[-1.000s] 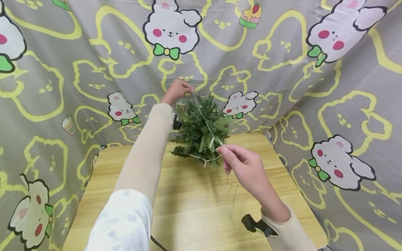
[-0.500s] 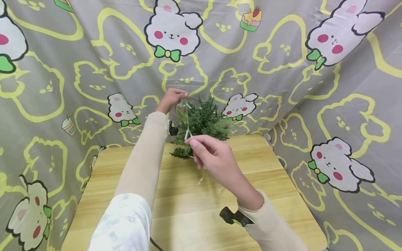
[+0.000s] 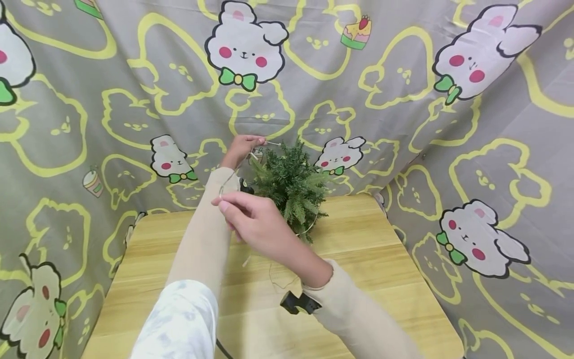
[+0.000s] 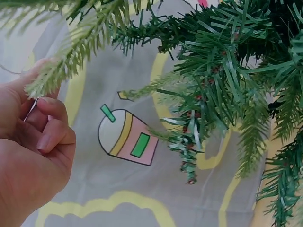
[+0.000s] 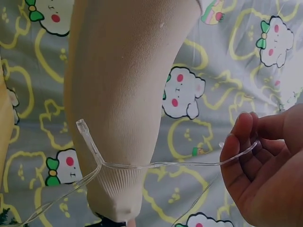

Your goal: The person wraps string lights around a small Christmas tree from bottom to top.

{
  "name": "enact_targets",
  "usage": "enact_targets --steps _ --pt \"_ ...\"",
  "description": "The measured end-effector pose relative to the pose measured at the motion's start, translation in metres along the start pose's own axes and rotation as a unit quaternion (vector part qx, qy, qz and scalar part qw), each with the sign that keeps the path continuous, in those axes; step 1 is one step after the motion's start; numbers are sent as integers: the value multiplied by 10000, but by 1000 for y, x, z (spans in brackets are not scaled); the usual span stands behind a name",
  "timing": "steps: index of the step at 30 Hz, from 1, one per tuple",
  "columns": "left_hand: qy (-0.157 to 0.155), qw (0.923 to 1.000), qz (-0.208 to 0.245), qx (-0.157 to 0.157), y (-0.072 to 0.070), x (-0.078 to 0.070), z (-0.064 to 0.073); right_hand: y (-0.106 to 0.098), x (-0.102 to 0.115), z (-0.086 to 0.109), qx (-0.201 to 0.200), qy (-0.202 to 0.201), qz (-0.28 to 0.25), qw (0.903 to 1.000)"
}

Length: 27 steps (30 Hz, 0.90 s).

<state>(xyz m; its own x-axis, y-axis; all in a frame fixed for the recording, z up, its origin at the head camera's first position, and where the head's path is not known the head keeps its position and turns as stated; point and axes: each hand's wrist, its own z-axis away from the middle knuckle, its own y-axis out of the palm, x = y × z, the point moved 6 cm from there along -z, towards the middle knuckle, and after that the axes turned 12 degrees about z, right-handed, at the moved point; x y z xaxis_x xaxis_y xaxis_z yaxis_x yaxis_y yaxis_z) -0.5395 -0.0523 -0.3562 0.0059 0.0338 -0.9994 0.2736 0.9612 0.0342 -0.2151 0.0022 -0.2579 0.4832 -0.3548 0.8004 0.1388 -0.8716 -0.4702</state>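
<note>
A small green artificial Christmas tree (image 3: 293, 182) stands toward the back of the table. At its upper left, my left hand (image 3: 242, 149) pinches the thin clear wire of a string of lights (image 5: 180, 164). In the left wrist view, that hand (image 4: 40, 142) has curled fingers, partly covered by a pale-tipped branch (image 4: 78, 59). My right hand (image 3: 262, 222) pinches the same string between thumb and fingertips, over the left forearm. A clear bulb (image 5: 89, 137) on the wire overlaps the left sleeve in the right wrist view. Part of the string lies around the tree's lower branches.
The wooden table (image 3: 367, 259) ends at a patterned grey curtain (image 3: 134, 99) on the back and both sides. A loose tail of wire (image 3: 280, 285) hangs below the right hand. A black cable (image 3: 222, 349) shows at the front beside the left sleeve.
My right hand has moved left, from the tree's right front across to over the left forearm, drawing the wire with it. The left hand has come slightly lower and left, still pinching.
</note>
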Motion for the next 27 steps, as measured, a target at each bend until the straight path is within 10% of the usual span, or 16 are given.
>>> enact_targets --steps 13,27 --pt "-757 9952 616 -102 -1 32 1 25 -19 -19 590 525 617 9950" --pt "-592 9980 -221 -6 2 67 1 43 -50 -10 960 657 1347 9840"
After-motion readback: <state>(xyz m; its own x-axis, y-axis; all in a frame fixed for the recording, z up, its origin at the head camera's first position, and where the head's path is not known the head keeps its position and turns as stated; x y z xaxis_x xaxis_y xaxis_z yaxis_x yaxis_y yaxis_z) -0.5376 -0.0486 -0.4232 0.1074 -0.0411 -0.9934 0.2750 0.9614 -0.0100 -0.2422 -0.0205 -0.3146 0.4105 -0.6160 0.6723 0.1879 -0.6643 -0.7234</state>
